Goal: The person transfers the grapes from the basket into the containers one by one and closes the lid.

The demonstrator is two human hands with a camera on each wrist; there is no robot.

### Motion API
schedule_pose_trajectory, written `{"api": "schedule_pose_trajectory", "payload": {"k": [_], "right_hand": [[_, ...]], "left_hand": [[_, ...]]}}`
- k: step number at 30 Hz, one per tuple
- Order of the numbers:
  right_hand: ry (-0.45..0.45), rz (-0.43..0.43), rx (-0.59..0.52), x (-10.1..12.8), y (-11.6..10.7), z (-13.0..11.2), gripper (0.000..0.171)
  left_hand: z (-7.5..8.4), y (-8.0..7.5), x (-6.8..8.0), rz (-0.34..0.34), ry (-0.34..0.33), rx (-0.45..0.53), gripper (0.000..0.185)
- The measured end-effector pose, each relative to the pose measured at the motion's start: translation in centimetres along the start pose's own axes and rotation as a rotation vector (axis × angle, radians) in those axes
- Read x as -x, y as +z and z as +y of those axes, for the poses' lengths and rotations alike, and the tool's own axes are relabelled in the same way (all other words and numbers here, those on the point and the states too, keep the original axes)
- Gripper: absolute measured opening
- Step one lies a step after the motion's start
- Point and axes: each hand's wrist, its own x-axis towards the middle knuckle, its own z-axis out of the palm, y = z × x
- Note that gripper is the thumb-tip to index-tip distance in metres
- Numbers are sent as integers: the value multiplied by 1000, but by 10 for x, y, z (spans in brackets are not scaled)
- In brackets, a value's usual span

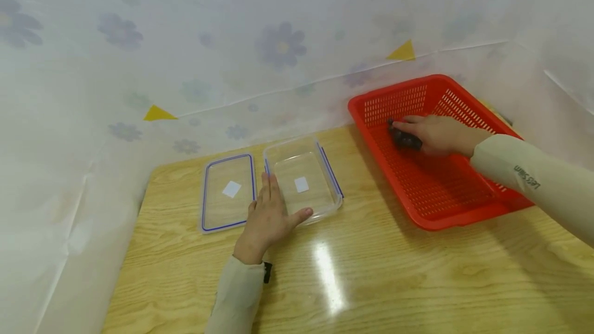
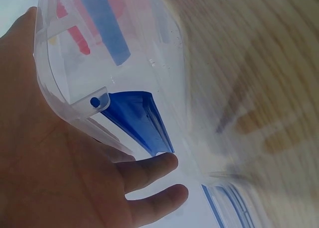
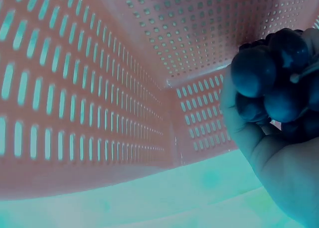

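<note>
From the head view, the right hand [image 1: 438, 134] reaches into the red basket [image 1: 468, 205], its grip curled round a dark bunch of grapes [image 1: 405, 139] that sits just at its fingertips, near the basket's far wall. The left hand [image 1: 269, 215] lies flat with straight fingers on the table [image 1: 380, 277], its grip wide and holding nothing; the clear container [image 1: 303, 182] touches its fingers and thumb on the right, and the blue-rimmed lid [image 1: 227, 192] lies just beside its fingers on the left.

In the left wrist view, the left hand's palm and straight fingers [image 2: 149, 168] press against the container's clear rim [image 2: 65, 98], with a blue latch flap [image 2: 137, 118] hanging right above the fingertips. The risk, as I judge it, is that the light container slides across the glossy table if the flat hand pushes instead of steadying, since nothing is clasped.

In the right wrist view, the grapes [image 3: 271, 83] sit bunched inside the right hand's grip, fingers [image 3: 244, 133] wrapped beneath them, the basket's perforated wall [image 3: 99, 88] close on the far side. Loose berries could break from the stem if the hold tightens, or drop back if it bears on only a few of them.
</note>
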Motion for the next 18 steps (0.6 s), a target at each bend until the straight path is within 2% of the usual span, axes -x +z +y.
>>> {"api": "schedule_pose_trajectory", "payload": {"k": [12, 18], "right_hand": [[7, 33, -21, 3, -20, 1, 77], [-40, 92, -19, 3, -28, -1, 77]], "left_hand": [[-2, -1, -2, 15, 9, -1, 124], [-4, 0, -3, 15, 1, 4, 124]]}}
